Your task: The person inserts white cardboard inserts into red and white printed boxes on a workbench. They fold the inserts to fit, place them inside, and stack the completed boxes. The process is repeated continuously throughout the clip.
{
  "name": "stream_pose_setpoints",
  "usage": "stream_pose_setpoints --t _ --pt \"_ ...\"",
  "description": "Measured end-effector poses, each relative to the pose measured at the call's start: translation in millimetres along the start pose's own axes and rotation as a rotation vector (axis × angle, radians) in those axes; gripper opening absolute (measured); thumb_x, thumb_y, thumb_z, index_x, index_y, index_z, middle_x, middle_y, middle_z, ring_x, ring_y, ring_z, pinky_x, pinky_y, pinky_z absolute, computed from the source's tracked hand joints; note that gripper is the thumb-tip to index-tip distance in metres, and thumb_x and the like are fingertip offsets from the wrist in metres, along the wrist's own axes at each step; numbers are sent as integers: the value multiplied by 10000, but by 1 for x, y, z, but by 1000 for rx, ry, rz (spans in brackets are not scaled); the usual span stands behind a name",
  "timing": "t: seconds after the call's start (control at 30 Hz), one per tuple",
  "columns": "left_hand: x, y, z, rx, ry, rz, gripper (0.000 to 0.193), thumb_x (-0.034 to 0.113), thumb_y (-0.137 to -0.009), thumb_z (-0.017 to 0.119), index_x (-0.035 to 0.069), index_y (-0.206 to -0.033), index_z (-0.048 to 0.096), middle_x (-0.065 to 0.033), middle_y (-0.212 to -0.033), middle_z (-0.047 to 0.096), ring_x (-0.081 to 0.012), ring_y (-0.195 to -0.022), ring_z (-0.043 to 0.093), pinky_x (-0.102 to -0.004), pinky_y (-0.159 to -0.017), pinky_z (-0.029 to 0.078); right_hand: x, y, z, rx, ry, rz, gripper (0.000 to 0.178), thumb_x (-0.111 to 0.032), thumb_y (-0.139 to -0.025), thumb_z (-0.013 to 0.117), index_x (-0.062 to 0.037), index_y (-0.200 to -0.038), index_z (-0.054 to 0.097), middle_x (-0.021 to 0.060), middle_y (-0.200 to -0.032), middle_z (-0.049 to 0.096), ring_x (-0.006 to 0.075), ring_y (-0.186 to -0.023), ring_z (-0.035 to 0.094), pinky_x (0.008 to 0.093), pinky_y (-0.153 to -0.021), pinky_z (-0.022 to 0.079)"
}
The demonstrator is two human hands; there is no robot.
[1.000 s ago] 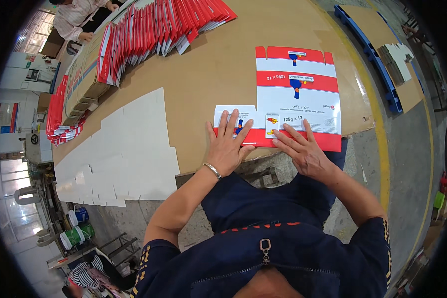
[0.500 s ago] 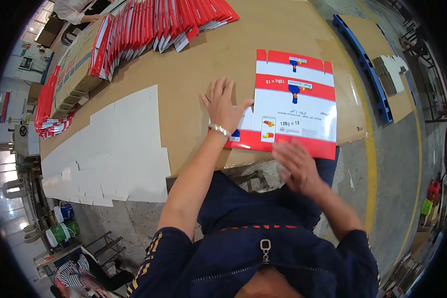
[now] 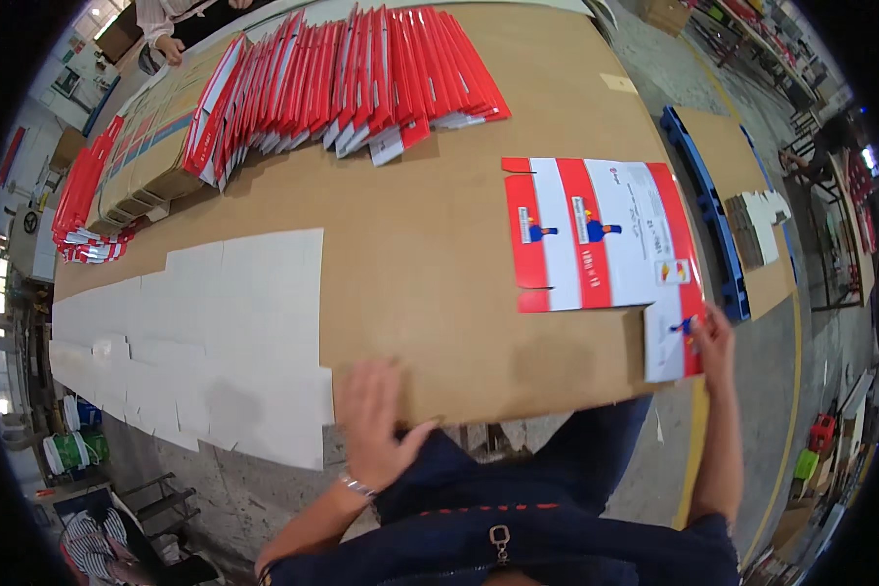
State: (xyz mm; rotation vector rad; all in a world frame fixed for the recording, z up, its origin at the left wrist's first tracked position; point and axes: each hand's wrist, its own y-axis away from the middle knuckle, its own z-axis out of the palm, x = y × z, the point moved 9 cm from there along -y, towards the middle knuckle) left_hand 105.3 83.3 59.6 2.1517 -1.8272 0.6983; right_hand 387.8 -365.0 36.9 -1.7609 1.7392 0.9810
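Note:
A red-and-white printed carton blank (image 3: pixel 627 249) lies flat at the right side of the table, its slotted flaps to the left. One narrow panel (image 3: pixel 666 354) juts from its near right corner toward me. My right hand (image 3: pixel 719 350) pinches the outer edge of that panel, fingers closed. Apart from the blank, my left hand (image 3: pixel 376 425) hovers by the near table edge, slightly blurred, fingers stretched out and holding nothing.
A fanned row of folded red-and-white cartons (image 3: pixel 361 83) spans the far side, beside a strapped brown bundle (image 3: pixel 151 146). White sheets (image 3: pixel 234 332) cover the left. Another person's hand (image 3: pixel 171 49) shows far left. A blue pallet (image 3: pixel 708 210) stands right of the brown-covered table (image 3: pixel 439 273).
The carton blank has turned a quarter counterclockwise and shifted right. My right hand has moved right and taken hold of its panel. My left hand has left it and drawn back toward me.

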Motion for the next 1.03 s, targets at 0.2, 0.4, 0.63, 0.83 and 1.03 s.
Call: stream_pose_setpoints --t 0.2,0.4,0.63,0.83,1.03 --pt "-104 78 -17 -178 -321 -551 1016 416 -738 761 47 -1525 236 -245 -1598 125 -475 -1469 73 -700 -1096 111 -57 -299 35 -1 94 -335 381 -208 -901 694 -27 -1234 656 -10 -825 665 64 -710 544 266 -632 468" --pt "-120 104 -29 -98 -324 -615 913 92 -694 674 66 -1509 263 -249 -1586 150 -492 -1453 119 -681 -1103 160 -259 -355 307 -286 -168 -373 389 -215 -945 629 -53 -1298 619 77 -1015 715 138 -853 619 328 -790 510" --pt "-92 99 -84 181 -275 -385 435 -33 -771 635 12 -1202 594 -189 -1221 621 -387 -1129 595 -458 -948 496 -258 -247 286 -65 7 -614 333 -193 -940 541 -9 -1206 622 217 -1116 662 323 -983 649 394 -857 501" --pt "0 50 -104 315 -201 -35 229 -23 -795 679 15 -1020 679 -140 -1011 703 -308 -903 695 -377 -782 565 -298 152 300 -648 21 -1472 518 -208 -850 633 -52 -1328 510 165 -1300 544 320 -1214 515 465 -1063 377" --pt "42 60 -87 118 -61 -61 512 200 -806 753 47 -1268 594 -183 -1235 610 -298 -1151 597 -381 -987 465 -261 247 291 -707 105 -1444 420 -164 -859 632 -52 -1261 587 72 -1228 642 210 -1160 590 439 -1021 420"
